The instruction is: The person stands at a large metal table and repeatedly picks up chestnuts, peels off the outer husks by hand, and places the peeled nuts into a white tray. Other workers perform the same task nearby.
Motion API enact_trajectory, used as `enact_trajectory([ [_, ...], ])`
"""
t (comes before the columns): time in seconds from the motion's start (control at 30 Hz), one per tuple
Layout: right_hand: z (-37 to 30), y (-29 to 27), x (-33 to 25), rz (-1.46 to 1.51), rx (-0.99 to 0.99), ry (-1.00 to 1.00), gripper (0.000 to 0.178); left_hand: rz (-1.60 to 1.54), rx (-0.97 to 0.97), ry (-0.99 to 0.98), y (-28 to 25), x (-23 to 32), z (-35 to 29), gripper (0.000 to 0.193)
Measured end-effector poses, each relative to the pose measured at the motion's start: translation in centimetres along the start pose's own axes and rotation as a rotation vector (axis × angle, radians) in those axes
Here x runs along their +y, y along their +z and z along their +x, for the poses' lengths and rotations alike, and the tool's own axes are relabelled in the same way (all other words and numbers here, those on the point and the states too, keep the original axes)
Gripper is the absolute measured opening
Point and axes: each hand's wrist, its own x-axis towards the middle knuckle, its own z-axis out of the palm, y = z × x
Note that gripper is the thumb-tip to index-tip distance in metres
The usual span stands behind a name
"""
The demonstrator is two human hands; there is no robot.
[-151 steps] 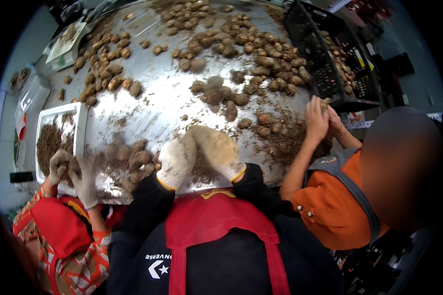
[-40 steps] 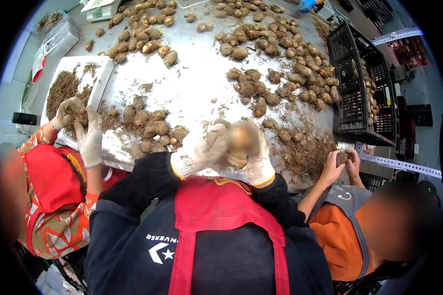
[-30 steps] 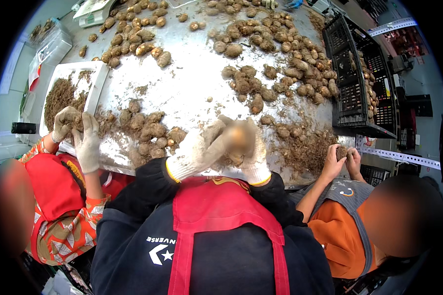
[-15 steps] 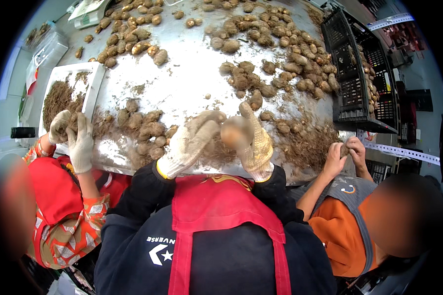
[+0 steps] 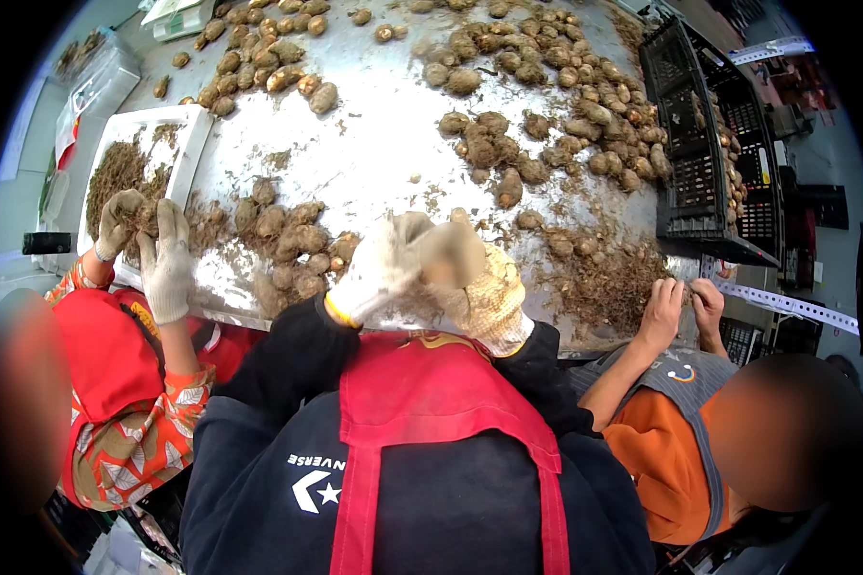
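Note:
Over the table's near edge, my two gloved hands come together round a brownish taro (image 5: 443,272), mostly covered by a blur. My left hand (image 5: 379,268), in a whitish knitted glove, presses its curled fingers against it from the left. On the other side, my right hand (image 5: 491,302) grips the taro in a yellowed, textured glove. Rough, hairy taros (image 5: 292,240) lie in a heap just left of my hands. A further cluster of taros (image 5: 494,149) sits beyond my right hand.
A white tray (image 5: 198,144) with root fibres stands at the left, where a gloved co-worker (image 5: 168,273) handles a fibrous clump. At the right, a bare-handed co-worker (image 5: 662,316) works beside loose fibres (image 5: 609,283). A black crate (image 5: 686,163) holding taros leans beyond.
My hands have drawn closer together; the left fingers have moved onto the taro, and the right hand has turned and dropped slightly. The left co-worker's hands have shifted a little.

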Motion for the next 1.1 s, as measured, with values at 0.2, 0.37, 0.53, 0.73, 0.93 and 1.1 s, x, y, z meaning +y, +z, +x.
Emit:
enact_trajectory([
  [0.2,1.7,-1.9,-1.6,-0.028,0.108,-0.082,0.078,-0.359,-0.078,0.071,-0.3,-0.4,0.3,0.04],
  [0.37,2.6,-2.1,-3.4,-0.169,0.119,-0.013,0.061,-1.071,-0.354,-0.269,1.4,-2.5,-0.5,0.067],
  [0.53,3.5,-0.9,-4.1,-0.077,0.167,0.171,0.04,-1.192,-0.081,-0.355,3.1,-5.2,0.7,0.06],
  [0.73,3.4,-1.0,-4.4,0.162,0.185,0.214,0.024,-0.339,-0.151,0.112,2.8,-6.0,-0.7,0.054],
  [0.93,1.6,-1.4,3.4,0.458,0.158,0.605,0.035,-0.981,-0.385,0.087,1.2,-2.1,-1.9,0.06],
  [1.1,1.5,-2.3,1.8,0.561,0.221,0.57,0.048,-0.159,-0.039,0.265,-0.5,-1.5,-2.4,0.066],
])
